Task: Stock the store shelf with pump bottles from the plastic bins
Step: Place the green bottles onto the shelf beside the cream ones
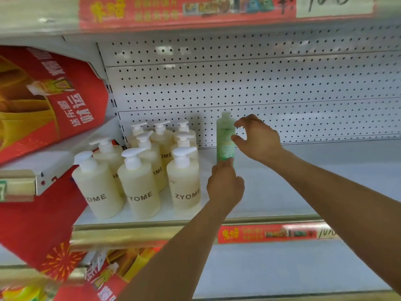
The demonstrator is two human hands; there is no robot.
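A slim green bottle (225, 137) stands upright at the back of the white shelf (303, 181), close to the pegboard wall. My left hand (224, 185) is curled around its base. My right hand (257, 137) is beside its upper part, thumb and fingers spread, fingertips touching or nearly touching the bottle's side. Left of the green bottle stand several cream pump bottles (184, 183) with white pumps and "ZYOME" lettering, set in rows from the shelf's front to its back.
Red promotional cardboard (50, 101) juts out at the left, beside the cream bottles. A gold shelf rail with a red price strip (267, 233) runs along the shelf's front. Bare white shelf stretches to the right of the green bottle. Another shelf lies above and one below.
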